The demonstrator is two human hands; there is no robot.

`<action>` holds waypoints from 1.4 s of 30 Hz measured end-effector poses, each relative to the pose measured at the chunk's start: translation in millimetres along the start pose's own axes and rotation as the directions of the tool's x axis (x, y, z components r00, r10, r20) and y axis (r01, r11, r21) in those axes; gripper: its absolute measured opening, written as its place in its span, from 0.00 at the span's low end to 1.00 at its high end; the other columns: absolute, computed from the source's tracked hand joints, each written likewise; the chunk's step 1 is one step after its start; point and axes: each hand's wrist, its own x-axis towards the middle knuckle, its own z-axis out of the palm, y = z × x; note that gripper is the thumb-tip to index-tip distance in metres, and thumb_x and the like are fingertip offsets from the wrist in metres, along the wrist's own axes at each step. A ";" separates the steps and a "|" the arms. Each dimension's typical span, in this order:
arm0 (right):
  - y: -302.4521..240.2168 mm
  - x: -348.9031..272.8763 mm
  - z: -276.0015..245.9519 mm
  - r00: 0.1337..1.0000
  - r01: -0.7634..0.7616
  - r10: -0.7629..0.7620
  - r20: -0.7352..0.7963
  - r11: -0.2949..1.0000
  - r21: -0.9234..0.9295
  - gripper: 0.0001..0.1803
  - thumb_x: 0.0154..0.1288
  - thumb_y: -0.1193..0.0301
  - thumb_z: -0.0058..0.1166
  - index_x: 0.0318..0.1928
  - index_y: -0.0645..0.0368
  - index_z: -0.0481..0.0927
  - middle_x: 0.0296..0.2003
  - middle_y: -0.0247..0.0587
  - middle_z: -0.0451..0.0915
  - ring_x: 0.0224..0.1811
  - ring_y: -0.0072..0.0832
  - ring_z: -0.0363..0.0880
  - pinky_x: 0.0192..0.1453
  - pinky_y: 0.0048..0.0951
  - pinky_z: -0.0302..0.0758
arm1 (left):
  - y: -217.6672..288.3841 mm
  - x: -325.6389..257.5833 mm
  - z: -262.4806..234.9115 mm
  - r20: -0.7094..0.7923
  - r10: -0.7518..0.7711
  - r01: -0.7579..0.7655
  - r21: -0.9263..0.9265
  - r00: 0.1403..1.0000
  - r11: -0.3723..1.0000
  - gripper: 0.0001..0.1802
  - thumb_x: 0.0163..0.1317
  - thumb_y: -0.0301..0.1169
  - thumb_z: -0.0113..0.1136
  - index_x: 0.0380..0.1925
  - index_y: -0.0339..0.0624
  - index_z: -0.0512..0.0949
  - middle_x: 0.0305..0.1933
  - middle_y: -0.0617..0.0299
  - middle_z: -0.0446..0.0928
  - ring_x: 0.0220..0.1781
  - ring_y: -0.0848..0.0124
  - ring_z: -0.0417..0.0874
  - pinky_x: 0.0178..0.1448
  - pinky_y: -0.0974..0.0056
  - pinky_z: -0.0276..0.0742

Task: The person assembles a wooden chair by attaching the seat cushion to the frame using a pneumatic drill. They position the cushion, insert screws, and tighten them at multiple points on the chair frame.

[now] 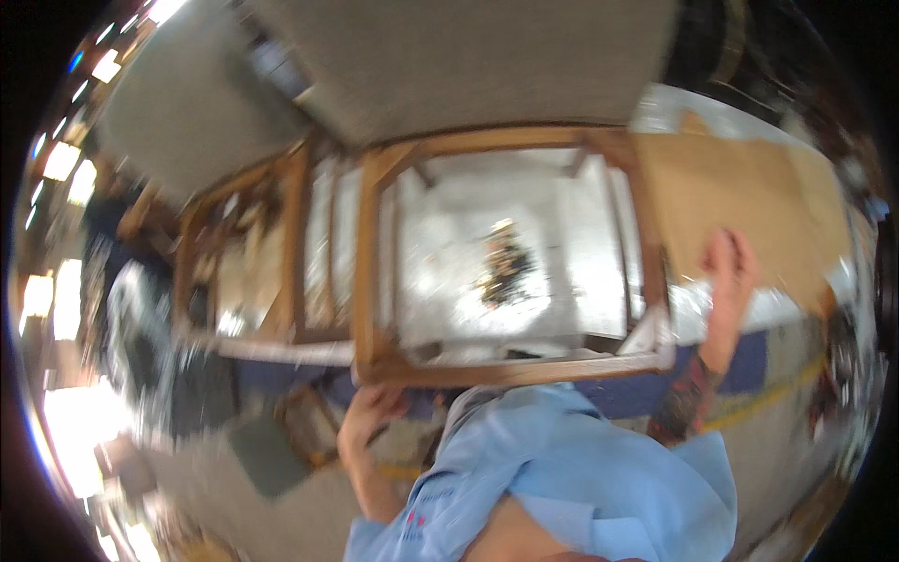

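A wooden chair frame [370, 272] stands in front of me with an open seat and a grey-green padded back [468, 70] on its far side. My left hand [373, 419] is beside the near left corner of the frame, its fingers curled. Whether it touches the wood, and what it holds, I cannot make out. Out to the right, my right hand [730, 258] is over a sheet of brown cardboard [758, 183], apart from the chair. Its fingers look bent together but are blurred, and anything in them is hidden.
A second chair with a padded back [192, 112] stands close on the left. Through the open seat, a shiny plastic-like covering [440, 234] shows a dark patch [506, 267] on it. Another green-seated chair [272, 457] is lower left on the floor. Clear plastic wrap [140, 309] hangs at far left.
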 end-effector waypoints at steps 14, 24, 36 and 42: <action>-178.7 -136.9 178.5 0.013 0.593 -0.622 0.783 0.635 0.495 0.22 0.63 0.64 0.57 0.56 0.55 0.71 0.42 0.49 0.76 0.40 0.51 0.80 0.40 0.47 0.75 | 155.9 -15.3 2.1 0.037 0.754 -0.739 -0.172 0.656 0.651 0.14 0.64 0.36 0.64 0.34 0.36 0.76 0.23 0.65 0.73 0.16 0.80 0.69 0.17 0.77 0.62; -131.3 -134.1 235.0 0.282 0.309 -0.705 0.651 0.709 0.634 0.14 0.60 0.68 0.58 0.40 0.67 0.81 0.28 0.47 0.81 0.31 0.37 0.79 0.35 0.34 0.74 | 171.9 27.5 24.2 -0.008 0.700 -0.686 -0.213 0.714 0.696 0.18 0.75 0.40 0.53 0.41 0.33 0.76 0.23 0.68 0.72 0.22 0.84 0.67 0.24 0.77 0.59; -114.5 -114.2 232.3 0.666 0.084 -0.437 0.605 0.849 0.521 0.10 0.54 0.75 0.59 0.36 0.68 0.83 0.27 0.46 0.83 0.31 0.26 0.84 0.32 0.29 0.77 | 214.5 24.7 61.2 0.020 0.861 -0.846 0.198 0.508 0.495 0.13 0.70 0.28 0.55 0.48 0.29 0.78 0.44 0.56 0.80 0.41 0.73 0.80 0.46 0.70 0.76; -107.9 -109.3 231.2 0.650 -0.381 -0.197 0.734 0.751 0.540 0.07 0.64 0.79 0.55 0.42 0.69 0.79 0.34 0.39 0.80 0.35 0.24 0.83 0.40 0.23 0.83 | 221.6 24.8 77.7 0.078 0.923 -0.888 0.313 0.377 0.336 0.12 0.68 0.21 0.58 0.48 0.25 0.77 0.44 0.53 0.82 0.44 0.71 0.82 0.51 0.69 0.78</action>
